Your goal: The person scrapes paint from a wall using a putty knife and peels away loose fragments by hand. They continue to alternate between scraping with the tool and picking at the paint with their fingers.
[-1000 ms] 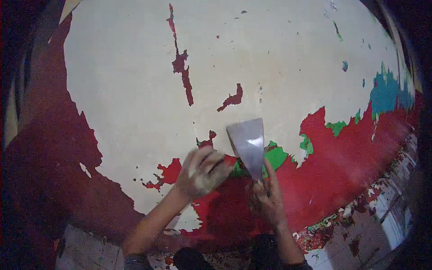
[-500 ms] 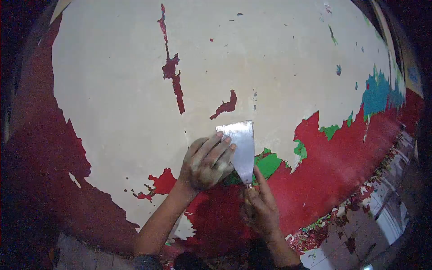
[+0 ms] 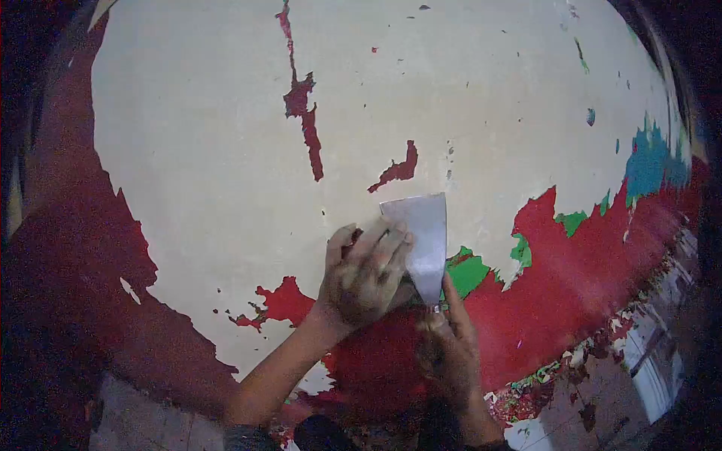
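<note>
In the head view my right hand [image 3: 450, 349] grips a paint scraper [image 3: 427, 244] by its handle, its thumb side near the base of the blade. The wide metal blade points up the wall, its edge against the bare cream surface [image 3: 226, 165]. My left hand [image 3: 365, 272] is beside the blade, fingers stretched, with some fingertips over its left part; it is slightly blurred. Below and right of the hands lies red paint [image 3: 549, 301] with a ragged edge. A green patch [image 3: 468, 274] shows just right of the blade.
Leftover dark red strips [image 3: 312, 143] and a curved red patch [image 3: 402, 165] remain on the cream surface above. Blue paint [image 3: 647, 165] is at the right. Paint flakes [image 3: 526, 402] litter the floor [image 3: 556, 428] along the wall's foot.
The view has shifted, so the wall marks appear farther right and slightly higher. Both hands and the scraper appear farther right too, keeping nearly the same place on the wall.
</note>
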Demonstrator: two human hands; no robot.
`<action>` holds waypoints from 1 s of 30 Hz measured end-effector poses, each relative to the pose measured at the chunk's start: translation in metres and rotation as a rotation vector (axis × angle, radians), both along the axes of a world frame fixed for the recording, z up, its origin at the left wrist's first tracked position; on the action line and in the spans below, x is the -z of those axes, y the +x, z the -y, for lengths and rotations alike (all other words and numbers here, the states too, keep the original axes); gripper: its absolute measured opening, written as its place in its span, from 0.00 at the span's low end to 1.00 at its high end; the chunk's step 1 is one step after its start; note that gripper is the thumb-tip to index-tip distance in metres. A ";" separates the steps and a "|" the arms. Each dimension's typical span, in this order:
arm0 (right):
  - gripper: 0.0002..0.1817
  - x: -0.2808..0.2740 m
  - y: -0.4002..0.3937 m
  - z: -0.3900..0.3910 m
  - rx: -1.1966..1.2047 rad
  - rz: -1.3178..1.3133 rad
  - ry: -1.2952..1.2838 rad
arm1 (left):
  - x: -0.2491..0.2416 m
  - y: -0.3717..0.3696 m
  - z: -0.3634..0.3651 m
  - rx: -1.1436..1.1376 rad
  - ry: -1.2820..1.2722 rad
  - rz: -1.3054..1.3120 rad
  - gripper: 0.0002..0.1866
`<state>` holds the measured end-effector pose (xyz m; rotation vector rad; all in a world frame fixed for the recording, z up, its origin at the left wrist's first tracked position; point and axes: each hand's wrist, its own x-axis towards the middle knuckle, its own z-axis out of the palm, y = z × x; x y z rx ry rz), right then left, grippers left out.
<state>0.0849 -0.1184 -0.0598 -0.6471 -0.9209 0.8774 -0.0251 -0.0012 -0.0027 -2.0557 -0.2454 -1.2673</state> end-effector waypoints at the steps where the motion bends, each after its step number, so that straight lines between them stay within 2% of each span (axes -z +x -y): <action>1: 0.35 0.003 0.000 -0.003 0.015 0.003 -0.008 | -0.005 -0.001 -0.001 -0.018 -0.009 0.014 0.25; 4: 0.35 -0.022 0.000 -0.003 0.012 0.082 0.013 | -0.027 -0.003 -0.001 -0.063 -0.036 0.028 0.25; 7: 0.34 -0.005 0.001 0.003 -0.005 0.059 0.011 | -0.004 -0.008 -0.005 0.007 0.006 -0.042 0.24; 13: 0.35 -0.001 0.003 0.004 0.056 0.059 -0.010 | -0.002 -0.003 -0.004 0.031 -0.031 0.045 0.22; 16: 0.36 -0.003 0.003 -0.002 0.061 0.107 -0.008 | -0.013 -0.008 -0.009 -0.013 -0.002 0.029 0.25; 20: 0.35 0.005 0.002 -0.005 0.064 0.082 0.031 | -0.005 -0.006 -0.008 0.038 0.034 0.050 0.23; 23: 0.35 -0.004 0.001 -0.001 0.034 0.095 0.010 | -0.020 -0.008 -0.004 -0.043 -0.004 0.037 0.23; 26: 0.34 -0.011 0.002 -0.007 0.058 0.138 0.022 | -0.024 -0.005 -0.012 0.068 -0.012 0.112 0.23; 29: 0.32 0.006 0.006 -0.007 0.068 0.135 0.063 | -0.010 -0.005 -0.013 0.054 0.061 0.017 0.23; 30: 0.31 -0.007 0.003 -0.007 0.038 0.120 0.048 | -0.017 -0.004 -0.007 0.041 -0.008 0.044 0.22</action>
